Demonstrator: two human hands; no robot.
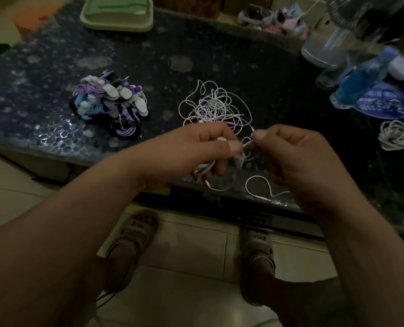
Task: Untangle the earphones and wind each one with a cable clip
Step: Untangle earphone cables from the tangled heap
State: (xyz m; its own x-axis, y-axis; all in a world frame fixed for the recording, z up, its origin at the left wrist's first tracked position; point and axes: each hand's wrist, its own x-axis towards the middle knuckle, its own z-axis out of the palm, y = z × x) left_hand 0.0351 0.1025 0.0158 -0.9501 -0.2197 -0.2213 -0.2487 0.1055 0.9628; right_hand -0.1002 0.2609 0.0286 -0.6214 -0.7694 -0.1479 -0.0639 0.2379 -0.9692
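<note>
White cord (247, 144) runs between both hands, just above the table's (43, 90) near edge. L hand (191, 147) holds loops of it bunched in curled fingers, thumb pressed on top. R hand (297, 156) pinches the same cord between thumb and forefinger, close to the L thumb. The cord's far run goes back into the tangle (216, 107) at mid-table. Its plug end (263, 198) lies looped by the near edge, under the R hand.

Step in hand, I'd judge: freeing this one earphone from the rest. To do it well:
- Keep the L grip firm on what's bunched.
- Feed short lengths w/ the R.
- Lift loops off rather than tug, since pulling would likely cinch knots in the heap.

It's dim and blurred, so I can't tell if a knot sits between the thumbs.

Clipped ones sit in a pile (109, 102) toward the left edge. A loose coil (395, 135) lies by the right edge.
</note>
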